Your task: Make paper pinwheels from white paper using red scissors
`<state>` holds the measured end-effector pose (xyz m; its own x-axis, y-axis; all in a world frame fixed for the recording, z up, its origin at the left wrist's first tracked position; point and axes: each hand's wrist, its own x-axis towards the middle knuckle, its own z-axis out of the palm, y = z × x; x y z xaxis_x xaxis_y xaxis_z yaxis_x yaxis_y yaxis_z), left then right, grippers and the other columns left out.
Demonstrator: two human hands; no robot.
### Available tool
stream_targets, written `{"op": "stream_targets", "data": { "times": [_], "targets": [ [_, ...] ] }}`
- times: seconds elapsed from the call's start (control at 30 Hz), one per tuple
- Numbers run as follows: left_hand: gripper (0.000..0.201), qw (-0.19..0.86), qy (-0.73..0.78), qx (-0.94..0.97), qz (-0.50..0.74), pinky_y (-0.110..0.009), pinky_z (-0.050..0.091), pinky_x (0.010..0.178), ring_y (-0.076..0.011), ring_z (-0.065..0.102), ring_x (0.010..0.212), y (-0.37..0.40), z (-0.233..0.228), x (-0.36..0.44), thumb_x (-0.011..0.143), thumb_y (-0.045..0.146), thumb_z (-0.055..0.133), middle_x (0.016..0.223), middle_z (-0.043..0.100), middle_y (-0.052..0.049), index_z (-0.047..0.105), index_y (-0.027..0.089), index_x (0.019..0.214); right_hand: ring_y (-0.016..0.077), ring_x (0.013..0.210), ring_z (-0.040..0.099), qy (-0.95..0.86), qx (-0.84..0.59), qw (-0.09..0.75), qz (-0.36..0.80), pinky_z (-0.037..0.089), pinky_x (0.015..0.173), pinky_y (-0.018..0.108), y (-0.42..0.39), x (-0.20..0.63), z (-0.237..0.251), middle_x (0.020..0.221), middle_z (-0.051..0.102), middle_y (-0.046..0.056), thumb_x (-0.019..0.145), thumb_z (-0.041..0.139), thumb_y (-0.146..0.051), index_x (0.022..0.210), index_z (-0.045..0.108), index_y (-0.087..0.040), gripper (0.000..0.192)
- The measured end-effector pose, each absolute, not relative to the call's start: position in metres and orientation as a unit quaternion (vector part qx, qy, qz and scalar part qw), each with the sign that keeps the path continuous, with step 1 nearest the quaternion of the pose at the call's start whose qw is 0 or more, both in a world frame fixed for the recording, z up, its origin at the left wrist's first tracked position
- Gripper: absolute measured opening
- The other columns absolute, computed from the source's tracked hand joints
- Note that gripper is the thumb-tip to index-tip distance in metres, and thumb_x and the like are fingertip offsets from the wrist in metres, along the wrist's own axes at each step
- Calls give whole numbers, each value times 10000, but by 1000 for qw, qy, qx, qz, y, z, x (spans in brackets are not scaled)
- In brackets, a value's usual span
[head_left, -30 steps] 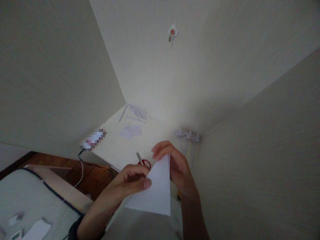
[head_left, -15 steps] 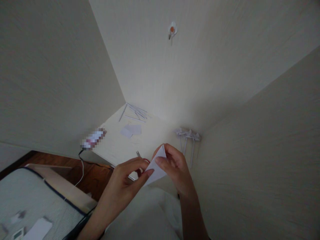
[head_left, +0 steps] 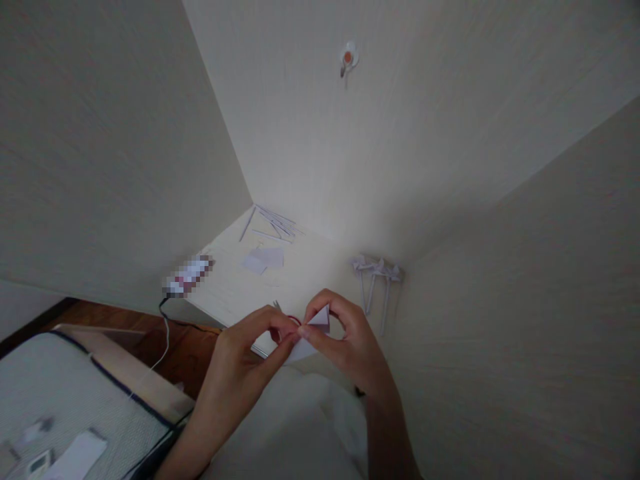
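- The left hand [head_left: 250, 357] and the right hand [head_left: 345, 340] meet over the near edge of the table [head_left: 235, 293], fingertips facing each other.
- Between them sits a small folded paper [head_left: 313, 330]: white, thin and matte, creased into a pointed, roughly triangular shape with one sharp corner standing up by the right thumb. It is held in the air just above the table edge, partly covered by the fingers.
- The right hand's thumb and forefinger are pressed together on the upper corner of the folded paper; the other fingers curl behind it.
- The left hand's fingertips are drawn together on the lower left edge of the same paper, pinching it from the other side.
- Just behind the fingers, red-handled scissors [head_left: 284, 315] lie on the table; only a metal tip and a sliver of red loop show past the hands.
- The table is pale with a smooth, faintly grained surface, set into a corner of cream, finely textured walls.
- Farther back on it lie two flat paper scraps [head_left: 264, 259], squarish and white, and a loose pile of thin rolled paper sticks [head_left: 273, 225], long and straight.
- To the right, paper pinwheels [head_left: 376, 270] on slim white stems lean at the wall.
- A small hook [head_left: 347, 59] with an orange centre is fixed high on the wall.
- A thin cable [head_left: 165, 340] hangs off the table's left edge over dark wooden floor.
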<state>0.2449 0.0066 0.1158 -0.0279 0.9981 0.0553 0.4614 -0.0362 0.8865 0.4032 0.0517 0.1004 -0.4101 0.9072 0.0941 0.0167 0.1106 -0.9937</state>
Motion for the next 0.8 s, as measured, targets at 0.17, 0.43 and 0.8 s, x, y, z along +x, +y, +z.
{"op": "stream_targets", "data": {
  "times": [0.17,0.43,0.8],
  "targets": [
    [141,315,592,639,375,-229,453,639,-148,605,670,6,114,244,841,222,605,683,650,7,639,192,708,146,698,529,-665,-390,359,525,400,635,253,52,407,102,717,583,-18,783,665,-191,752,611,-199,62],
    [134,311,571,691,316,-236,470,667,-154,630,704,5,114,243,878,198,545,757,671,-10,633,201,777,137,665,572,-667,-387,321,550,436,647,254,58,419,95,699,636,-14,773,693,-224,725,658,-191,68],
    [167,325,565,698,296,-233,473,647,-154,628,686,8,119,244,872,186,524,753,677,-19,632,203,746,131,596,488,-595,-414,364,585,394,606,273,67,452,88,605,532,-30,716,684,-235,636,597,-197,124]
  ]
}}
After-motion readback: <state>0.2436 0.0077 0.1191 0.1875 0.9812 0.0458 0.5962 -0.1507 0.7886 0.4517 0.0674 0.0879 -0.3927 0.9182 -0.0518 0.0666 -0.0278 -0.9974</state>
